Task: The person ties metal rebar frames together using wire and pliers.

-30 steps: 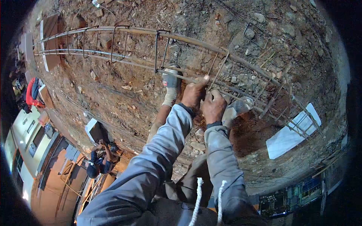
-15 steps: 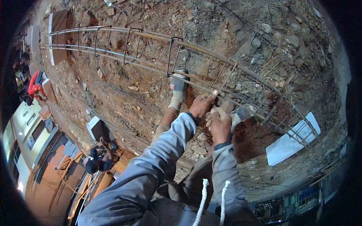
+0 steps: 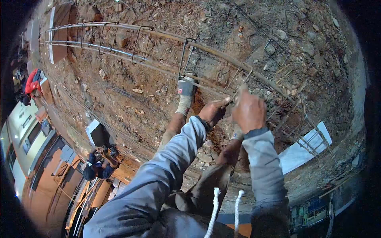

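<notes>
A long steel rebar cage [image 3: 168, 35] crosses stony reddish-brown ground [image 3: 131, 81], curving from 10 o'clock to between 3 and 4, with two bare hands at its near side.
A white panel [image 3: 299, 152] lies under its right end; a person in red [image 3: 32, 82] bends between 9 and 10 o'clock, another in a dark cap [image 3: 89, 172] is at 8. A grey shoe [image 3: 186, 88] touches the cage near centre. The left hand [image 3: 213, 112] is curled nearly closed, thumb and fingers pinching the near rod; the right hand [image 3: 249, 111], just beside it toward 3 o'clock, is bent inward at a stirrup, its grip hidden.
</notes>
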Demonstrator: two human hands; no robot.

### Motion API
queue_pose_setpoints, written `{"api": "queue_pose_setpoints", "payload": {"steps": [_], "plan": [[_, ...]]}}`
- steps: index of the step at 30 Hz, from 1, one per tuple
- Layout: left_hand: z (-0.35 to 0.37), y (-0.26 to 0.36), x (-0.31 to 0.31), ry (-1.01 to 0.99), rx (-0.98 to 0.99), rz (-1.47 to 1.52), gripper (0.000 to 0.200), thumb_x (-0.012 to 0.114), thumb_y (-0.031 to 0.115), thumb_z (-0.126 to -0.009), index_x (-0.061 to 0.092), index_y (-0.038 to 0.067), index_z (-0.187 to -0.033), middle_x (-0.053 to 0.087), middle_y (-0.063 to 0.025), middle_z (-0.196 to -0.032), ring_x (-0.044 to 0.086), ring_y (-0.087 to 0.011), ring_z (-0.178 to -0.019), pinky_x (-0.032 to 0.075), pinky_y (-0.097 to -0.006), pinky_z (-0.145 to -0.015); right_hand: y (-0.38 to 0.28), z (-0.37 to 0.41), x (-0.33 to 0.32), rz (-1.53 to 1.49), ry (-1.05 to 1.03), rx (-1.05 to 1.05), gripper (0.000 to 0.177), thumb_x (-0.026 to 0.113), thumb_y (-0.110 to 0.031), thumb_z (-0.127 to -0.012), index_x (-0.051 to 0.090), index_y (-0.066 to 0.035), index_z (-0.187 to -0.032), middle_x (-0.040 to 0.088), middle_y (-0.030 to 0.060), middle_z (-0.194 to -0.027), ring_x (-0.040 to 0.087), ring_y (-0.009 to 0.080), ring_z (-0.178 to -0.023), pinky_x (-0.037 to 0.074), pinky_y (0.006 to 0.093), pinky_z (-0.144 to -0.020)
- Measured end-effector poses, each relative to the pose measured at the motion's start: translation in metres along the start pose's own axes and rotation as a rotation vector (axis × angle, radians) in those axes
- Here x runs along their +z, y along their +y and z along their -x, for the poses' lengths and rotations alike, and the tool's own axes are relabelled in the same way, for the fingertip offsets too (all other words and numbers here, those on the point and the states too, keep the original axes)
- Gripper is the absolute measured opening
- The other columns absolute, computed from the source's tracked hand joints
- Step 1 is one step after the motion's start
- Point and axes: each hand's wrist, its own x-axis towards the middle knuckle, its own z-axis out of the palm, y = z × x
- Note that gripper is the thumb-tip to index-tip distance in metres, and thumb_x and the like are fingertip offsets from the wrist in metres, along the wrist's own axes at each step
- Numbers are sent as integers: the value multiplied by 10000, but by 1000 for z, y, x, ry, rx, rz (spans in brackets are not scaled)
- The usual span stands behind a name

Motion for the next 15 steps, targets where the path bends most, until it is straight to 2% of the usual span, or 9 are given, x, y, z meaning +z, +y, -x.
{"api": "queue_pose_setpoints", "payload": {"steps": [3,4,5,6,7,9,11,13,15], "plan": [[14,9,8,-32,49,-61,302,583,364,-850,522,126,-675,394,43,-581,344,-85,-486,278,-245,-461,33,-5,15,-150,48,-55,99,559,-107,-737,550,-8,-742,596,258,-751,601,400,-742,487,450,-643],[12,5,10,-5,68,-11,277,568,342,-865,554,102,-728,453,25,-626,405,-93,-530,340,-251,-510,42,3,34,-241,82,124,136,550,-98,-733,579,4,-819,621,200,-722,621,326,-652,505,410,-585],[9,1,9,24,84,40,264,552,321,-880,585,79,-780,512,7,-672,466,-100,-574,402,-257,-559,54,15,62,-242,85,127,136,550,-98,-733,579,4,-819,621,200,-722,621,326,-652,505,410,-585],[1,-8,-3,-34,124,0,269,512,270,-907,599,24,-968,618,-57,-866,582,-148,-730,477,-283,-704,69,29,91,-203,65,83,150,552,-125,-756,573,6,-827,620,190,-696,618,298,-605,494,387,-530],[7,-11,1,-35,116,2,269,512,270,-907,599,24,-968,618,-57,-866,582,-148,-730,477,-283,-704,77,40,103,-163,42,40,170,553,-152,-778,567,7,-835,619,179,-670,615,270,-557,484,364,-475],[25,-13,16,-166,169,174,397,481,325,-913,498,3,-1144,589,-94,-1094,574,-193,-967,444,-292,-831,37,48,59,-911,-448,664,200,548,-198,-820,557,-1,-850,611,142,-621,584,205,-463,440,312,-383],[26,-15,15,-128,152,163,359,480,320,-908,534,9,-1081,606,-93,-1043,583,-196,-929,463,-313,-818,36,63,93,-1220,-492,705,187,539,-220,-847,562,-38,-881,598,106,-585,549,176,-406,414,304,-341],[14,-25,4,-145,0,277,309,510,339,-887,566,42,-956,607,-63,-844,573,-166,-785,471,-298,-709,25,76,105,-1377,-487,644,144,541,-195,-837,577,-66,-889,606,111,-604,543,178,-396,410,292,-339],[12,-21,4,-18,158,22,266,537,355,-866,548,93,-824,507,-8,-651,488,-121,-607,424,-259,-581,18,85,92,-1094,-339,478,126,546,-165,-826,582,-64,-893,604,128,-635,580,202,-479,437,328,-410]]}}
